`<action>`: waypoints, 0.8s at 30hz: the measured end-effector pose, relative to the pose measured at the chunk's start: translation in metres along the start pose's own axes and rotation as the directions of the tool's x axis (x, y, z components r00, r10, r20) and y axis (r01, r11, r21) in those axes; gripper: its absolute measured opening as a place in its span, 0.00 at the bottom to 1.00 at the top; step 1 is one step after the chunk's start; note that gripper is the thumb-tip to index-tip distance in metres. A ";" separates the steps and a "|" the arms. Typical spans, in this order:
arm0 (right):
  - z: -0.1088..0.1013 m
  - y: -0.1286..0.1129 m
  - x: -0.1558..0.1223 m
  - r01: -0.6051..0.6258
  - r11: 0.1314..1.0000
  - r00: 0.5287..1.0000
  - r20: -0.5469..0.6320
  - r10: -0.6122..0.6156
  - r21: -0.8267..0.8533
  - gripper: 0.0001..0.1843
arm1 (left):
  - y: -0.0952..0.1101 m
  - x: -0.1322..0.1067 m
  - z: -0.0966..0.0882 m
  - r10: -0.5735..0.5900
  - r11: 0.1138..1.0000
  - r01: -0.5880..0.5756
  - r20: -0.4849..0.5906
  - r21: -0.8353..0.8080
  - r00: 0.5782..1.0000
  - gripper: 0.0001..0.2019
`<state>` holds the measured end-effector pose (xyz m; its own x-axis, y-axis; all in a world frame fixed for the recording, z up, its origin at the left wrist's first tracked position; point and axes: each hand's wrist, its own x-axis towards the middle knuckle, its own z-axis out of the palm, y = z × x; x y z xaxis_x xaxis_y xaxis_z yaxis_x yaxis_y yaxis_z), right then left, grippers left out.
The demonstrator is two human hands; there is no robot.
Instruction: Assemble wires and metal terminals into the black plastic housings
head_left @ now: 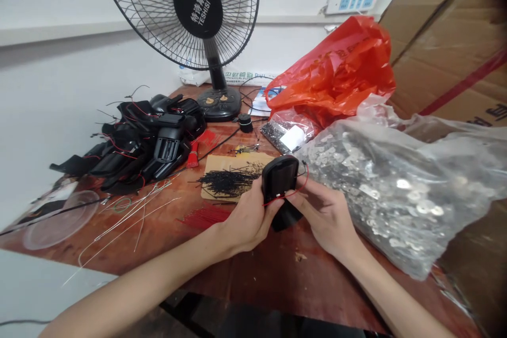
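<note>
Between both hands, above the table's near middle, is a black plastic housing [280, 175] with a rounded top and a hollow face toward me. My left hand [249, 216] is closed around its left side, thumb at the lower edge. A thin red wire [304, 182] runs across that lower edge and loops up on the right to a dark end. My right hand [328, 216] pinches the wire at the housing's lower right; its other fingers are partly hidden behind. Close behind lies a pile of short black wires [225, 182] on cardboard, with red wires [204, 217] nearer me.
Similar black housings [158, 137] are heaped at the left, near a clear plastic lid [63, 222]. A fan [198, 5] stands at the back. On the right are a clear bag of metal tabs [396, 190], a red plastic bag [336, 68] and a cardboard box [447, 37].
</note>
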<state>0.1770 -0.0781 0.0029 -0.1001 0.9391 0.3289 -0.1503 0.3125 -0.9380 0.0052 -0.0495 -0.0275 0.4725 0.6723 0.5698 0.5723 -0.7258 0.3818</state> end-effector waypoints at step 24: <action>-0.008 0.012 0.004 -0.077 0.991 0.996 0.037 0.081 -0.110 0.20 | 0.007 0.018 0.000 -0.440 0.171 0.651 0.534 -0.739 0.722 0.33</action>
<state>0.1824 -0.0693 -0.0084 -0.1486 0.9553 0.2555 -0.0327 0.2535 -0.9668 0.0177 -0.0426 -0.0152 0.4470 0.8826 -0.1455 -0.0894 0.2059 0.9745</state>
